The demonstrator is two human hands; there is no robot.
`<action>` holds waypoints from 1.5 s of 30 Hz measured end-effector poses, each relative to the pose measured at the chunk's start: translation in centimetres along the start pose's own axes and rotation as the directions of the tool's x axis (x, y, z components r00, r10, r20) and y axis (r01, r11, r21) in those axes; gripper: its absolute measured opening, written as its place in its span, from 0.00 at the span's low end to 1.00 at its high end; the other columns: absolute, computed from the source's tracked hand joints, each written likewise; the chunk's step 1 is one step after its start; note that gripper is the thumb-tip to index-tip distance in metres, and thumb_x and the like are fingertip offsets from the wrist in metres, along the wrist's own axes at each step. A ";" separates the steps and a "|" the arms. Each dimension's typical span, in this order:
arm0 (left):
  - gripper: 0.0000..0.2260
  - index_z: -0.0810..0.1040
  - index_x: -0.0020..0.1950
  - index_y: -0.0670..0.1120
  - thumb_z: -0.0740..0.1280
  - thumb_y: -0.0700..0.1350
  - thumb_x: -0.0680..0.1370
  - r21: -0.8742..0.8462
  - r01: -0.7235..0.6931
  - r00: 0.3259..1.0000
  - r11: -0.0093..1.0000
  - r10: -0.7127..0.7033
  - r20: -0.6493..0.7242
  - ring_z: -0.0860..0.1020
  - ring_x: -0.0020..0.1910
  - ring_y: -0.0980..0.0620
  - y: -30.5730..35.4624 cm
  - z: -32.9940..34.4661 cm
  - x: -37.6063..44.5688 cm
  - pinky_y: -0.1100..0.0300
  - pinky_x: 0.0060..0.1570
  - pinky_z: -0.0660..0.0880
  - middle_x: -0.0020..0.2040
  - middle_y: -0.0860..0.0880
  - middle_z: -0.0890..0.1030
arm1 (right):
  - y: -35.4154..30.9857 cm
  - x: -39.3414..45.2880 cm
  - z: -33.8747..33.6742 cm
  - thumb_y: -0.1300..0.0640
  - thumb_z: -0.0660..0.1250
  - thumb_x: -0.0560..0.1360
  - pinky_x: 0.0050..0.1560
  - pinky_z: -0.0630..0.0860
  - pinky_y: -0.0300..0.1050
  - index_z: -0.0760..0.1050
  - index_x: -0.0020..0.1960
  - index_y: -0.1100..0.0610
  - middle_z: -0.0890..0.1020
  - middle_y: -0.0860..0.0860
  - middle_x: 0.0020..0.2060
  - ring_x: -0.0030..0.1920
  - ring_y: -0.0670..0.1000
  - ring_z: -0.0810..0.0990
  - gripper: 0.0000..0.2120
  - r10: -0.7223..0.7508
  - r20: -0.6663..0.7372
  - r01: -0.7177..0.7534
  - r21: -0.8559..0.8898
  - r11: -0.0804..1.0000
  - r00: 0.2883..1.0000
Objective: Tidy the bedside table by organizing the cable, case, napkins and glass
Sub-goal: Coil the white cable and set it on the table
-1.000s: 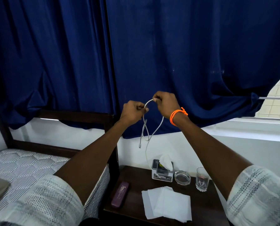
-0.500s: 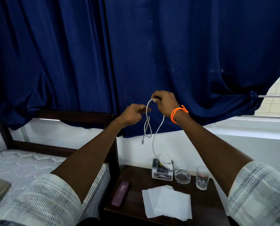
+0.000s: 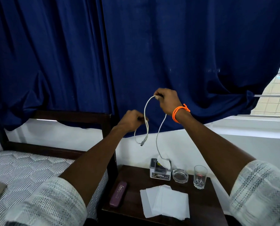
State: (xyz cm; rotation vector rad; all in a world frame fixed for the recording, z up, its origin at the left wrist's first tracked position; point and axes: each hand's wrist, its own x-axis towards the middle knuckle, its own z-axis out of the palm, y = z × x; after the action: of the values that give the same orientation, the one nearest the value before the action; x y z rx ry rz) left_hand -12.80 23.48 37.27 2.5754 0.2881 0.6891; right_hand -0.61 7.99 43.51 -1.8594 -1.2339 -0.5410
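Observation:
Both my hands hold a white cable up in front of the blue curtain, above the bedside table. My right hand, with an orange wristband, pinches the top of a loop. Lower and to the left, my left hand grips the cable where two strands cross. A plug end dangles below it, and one long strand hangs down to the tissue box. On the table lie a purple case at the left, white napkins in the middle and a clear glass at the right.
A glass ashtray sits between the tissue box and the glass. A bed with a striped mattress and dark wooden headboard stands left of the table. A window shows at the right.
My hands have moved apart: the left dropped lower and left, the right stayed high, so the loop between them has grown taller. The camera view tilted slightly.

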 end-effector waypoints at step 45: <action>0.07 0.87 0.52 0.46 0.74 0.47 0.78 -0.368 -0.075 0.936 0.927 -0.062 -0.347 0.79 0.32 0.65 5.4 -1.9 2.2 0.71 0.35 0.74 0.38 0.54 0.85 | -0.6 -0.4 -0.4 0.61 0.63 0.80 0.38 0.83 0.57 0.80 0.46 0.57 0.81 0.52 0.36 0.39 0.55 0.82 0.08 0.094 -0.008 -0.093 0.129 0.987 0.995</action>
State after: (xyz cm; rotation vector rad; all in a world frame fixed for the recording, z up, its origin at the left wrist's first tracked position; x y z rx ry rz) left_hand -11.47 20.18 42.29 2.0806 0.2322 1.0975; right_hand -1.28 7.58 43.72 -1.7917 -1.1389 -0.4133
